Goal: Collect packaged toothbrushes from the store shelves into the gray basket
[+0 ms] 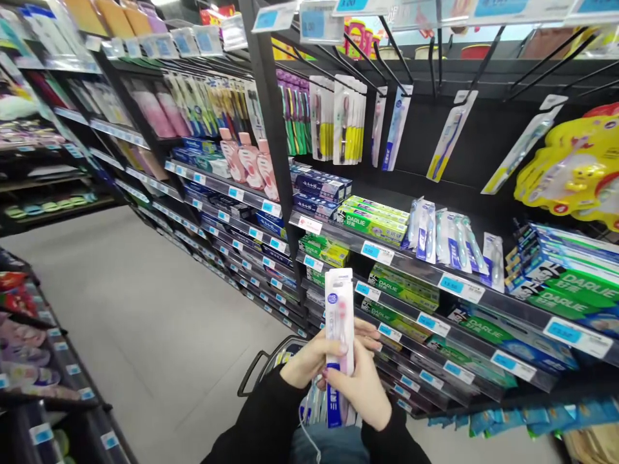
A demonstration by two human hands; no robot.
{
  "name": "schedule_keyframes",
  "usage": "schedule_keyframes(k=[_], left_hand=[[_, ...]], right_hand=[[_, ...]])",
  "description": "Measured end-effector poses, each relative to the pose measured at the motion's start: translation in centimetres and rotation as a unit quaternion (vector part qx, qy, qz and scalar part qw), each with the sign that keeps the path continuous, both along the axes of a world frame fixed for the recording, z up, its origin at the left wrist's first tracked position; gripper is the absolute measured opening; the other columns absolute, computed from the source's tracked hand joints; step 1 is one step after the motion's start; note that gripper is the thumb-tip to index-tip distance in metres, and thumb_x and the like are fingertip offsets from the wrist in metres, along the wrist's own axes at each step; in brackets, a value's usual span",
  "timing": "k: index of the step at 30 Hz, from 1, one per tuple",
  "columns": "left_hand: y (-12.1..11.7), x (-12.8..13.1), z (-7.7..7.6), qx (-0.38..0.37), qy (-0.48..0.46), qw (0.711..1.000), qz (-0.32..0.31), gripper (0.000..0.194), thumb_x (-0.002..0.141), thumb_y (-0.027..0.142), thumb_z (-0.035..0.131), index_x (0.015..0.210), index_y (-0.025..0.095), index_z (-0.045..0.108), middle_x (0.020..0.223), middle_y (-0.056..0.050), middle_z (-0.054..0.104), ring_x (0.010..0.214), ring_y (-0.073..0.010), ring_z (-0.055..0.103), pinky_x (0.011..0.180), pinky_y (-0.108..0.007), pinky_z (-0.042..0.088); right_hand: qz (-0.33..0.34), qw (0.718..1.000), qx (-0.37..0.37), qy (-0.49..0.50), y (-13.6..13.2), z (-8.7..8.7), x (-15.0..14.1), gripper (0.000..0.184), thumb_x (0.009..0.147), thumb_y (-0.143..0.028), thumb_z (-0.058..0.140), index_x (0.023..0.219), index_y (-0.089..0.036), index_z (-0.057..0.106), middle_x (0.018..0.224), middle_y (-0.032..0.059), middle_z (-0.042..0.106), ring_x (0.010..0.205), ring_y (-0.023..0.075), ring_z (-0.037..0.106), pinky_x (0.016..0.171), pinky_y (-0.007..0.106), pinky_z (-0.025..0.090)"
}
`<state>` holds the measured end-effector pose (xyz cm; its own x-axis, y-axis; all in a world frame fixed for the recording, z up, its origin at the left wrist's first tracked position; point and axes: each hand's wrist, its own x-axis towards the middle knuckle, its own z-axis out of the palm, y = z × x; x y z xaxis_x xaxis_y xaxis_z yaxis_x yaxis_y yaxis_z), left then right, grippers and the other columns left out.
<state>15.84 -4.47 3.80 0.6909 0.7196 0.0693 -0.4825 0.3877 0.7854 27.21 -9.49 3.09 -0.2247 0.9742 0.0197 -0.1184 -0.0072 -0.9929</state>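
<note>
Both my hands hold one packaged toothbrush point(338, 309), a tall white blister pack with a pink brush and a blue band at the bottom, upright in front of me. My left hand point(314, 357) wraps its fingers round the pack from the left and behind. My right hand point(360, 386) grips the pack's lower part from the front, thumb on the card. Below my hands sits a shopping basket point(261, 367) with a black handle, holding several more packs.
Black store shelving point(271, 129) runs along the right with hanging toothbrushes point(338, 119) on pegs above and green toothpaste boxes point(372, 222) on the shelves. Another shelf unit point(43, 361) stands at the left. A grey aisle floor point(145, 296) stretches between them.
</note>
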Motion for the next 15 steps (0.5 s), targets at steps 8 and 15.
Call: schedule_keyframes(k=[8, 15], left_hand=[[-1.4, -0.9, -1.9, -0.104, -0.072, 0.980, 0.152, 0.028, 0.058, 0.017, 0.070, 0.085, 0.015, 0.065, 0.058, 0.001, 0.054, 0.064, -0.0193, 0.062, 0.069, -0.034, 0.052], [-1.3, -2.4, -0.8, -0.158, -0.065, 0.961, 0.216, 0.035, 0.063, 0.015, 0.071, 0.097, 0.016, 0.063, 0.064, 0.002, 0.050, 0.048, -0.0077, 0.044, 0.047, -0.021, 0.040]], right_hand=[[-0.025, 0.901, 0.118, -0.417, 2.8, 7.9, 8.4, 0.029, 0.088, -0.040, 0.047, 0.074, -0.020, 0.063, 0.065, 0.0011, 0.065, 0.061, 0.0169, 0.059, 0.061, 0.029, 0.041], [-0.326, 0.736, 0.096, -0.585, 16.6, 16.5, 13.4, 0.043, 0.087, -0.046, 0.052, 0.103, -0.008, 0.062, 0.095, 0.0201, 0.067, 0.093, 0.0322, 0.063, 0.079, 0.041, 0.045]])
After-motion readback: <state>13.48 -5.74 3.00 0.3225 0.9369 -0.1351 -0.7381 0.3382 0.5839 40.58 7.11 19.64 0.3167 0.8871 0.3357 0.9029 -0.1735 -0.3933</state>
